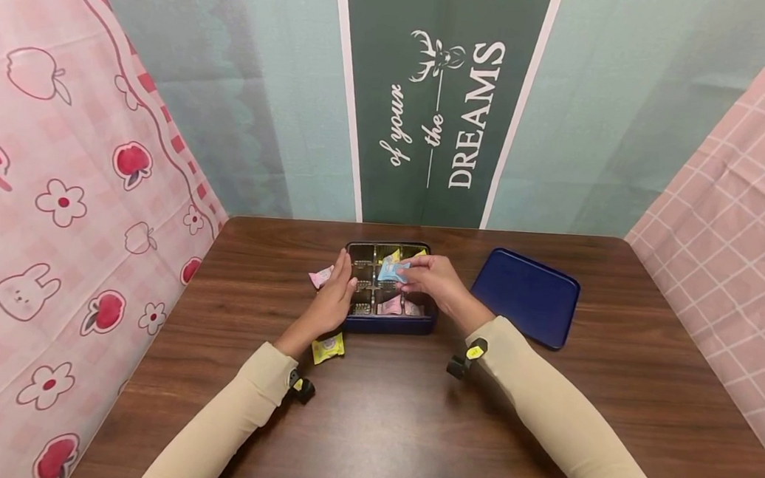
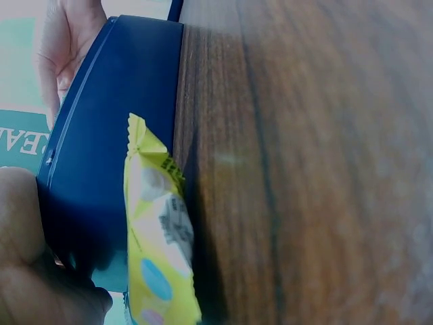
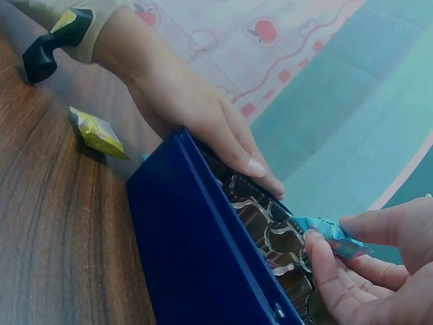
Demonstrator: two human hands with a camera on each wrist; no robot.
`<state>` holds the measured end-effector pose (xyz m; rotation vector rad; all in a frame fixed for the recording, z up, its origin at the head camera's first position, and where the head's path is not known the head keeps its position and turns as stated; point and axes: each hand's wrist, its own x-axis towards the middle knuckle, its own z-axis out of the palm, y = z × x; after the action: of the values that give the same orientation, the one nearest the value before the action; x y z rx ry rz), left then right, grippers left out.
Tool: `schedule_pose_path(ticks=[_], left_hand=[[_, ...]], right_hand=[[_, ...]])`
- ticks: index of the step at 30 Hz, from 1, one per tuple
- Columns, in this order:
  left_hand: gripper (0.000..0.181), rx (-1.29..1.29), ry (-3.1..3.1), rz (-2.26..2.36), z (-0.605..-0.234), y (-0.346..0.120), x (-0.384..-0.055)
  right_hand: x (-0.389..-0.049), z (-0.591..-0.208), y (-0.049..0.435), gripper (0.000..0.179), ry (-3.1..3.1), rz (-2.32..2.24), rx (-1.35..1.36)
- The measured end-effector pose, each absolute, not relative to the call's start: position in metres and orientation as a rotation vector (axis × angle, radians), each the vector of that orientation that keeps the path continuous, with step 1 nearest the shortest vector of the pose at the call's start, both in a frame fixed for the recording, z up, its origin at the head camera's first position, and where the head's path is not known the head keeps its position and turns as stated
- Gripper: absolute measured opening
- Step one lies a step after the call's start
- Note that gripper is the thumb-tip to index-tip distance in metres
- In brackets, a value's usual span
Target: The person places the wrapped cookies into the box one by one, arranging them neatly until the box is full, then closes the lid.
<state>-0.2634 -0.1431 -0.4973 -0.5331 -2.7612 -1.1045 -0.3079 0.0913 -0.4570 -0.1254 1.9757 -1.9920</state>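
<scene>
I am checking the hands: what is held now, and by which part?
The right hand pinches the blue packet at one end. The left hand holds nothing; it rests on the tin.

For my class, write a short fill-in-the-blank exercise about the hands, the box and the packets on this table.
1. The right hand pinches a small packet whose colour is ____.
2. The left hand rests on the ____ side of the dark blue box.
3. The box's lid lies on the table to the ____ of the box.
4. The packet lying on the table by the left wrist is ____.

Missing words: blue; left; right; yellow
</scene>
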Motion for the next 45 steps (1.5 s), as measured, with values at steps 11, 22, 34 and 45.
schedule_pose_path(ticks=[11, 22, 34, 45], left_hand=[[0.057, -0.524, -2.767, -1.108, -0.498, -0.142, -0.263], [0.057, -0.53, -2.768, -1.11, -0.496, -0.142, -0.263], [0.058, -0.526, -2.782, -1.12, -0.497, -0.143, -0.262], [0.058, -0.521, -2.774, -1.125, -0.496, -0.143, -0.262]], right_hand=[[-0.315, -0.458, 0.088, 0.027, 1.977, -1.965, -0.107], [-0.319, -0.454, 0.087, 0.029, 1.937, -1.94, -0.096], [-0.323, -0.454, 0.089, 0.031, 1.928, -1.894, -0.123], [-0.324, -0.454, 0.089, 0.03, 1.969, -1.835, -0.138]])
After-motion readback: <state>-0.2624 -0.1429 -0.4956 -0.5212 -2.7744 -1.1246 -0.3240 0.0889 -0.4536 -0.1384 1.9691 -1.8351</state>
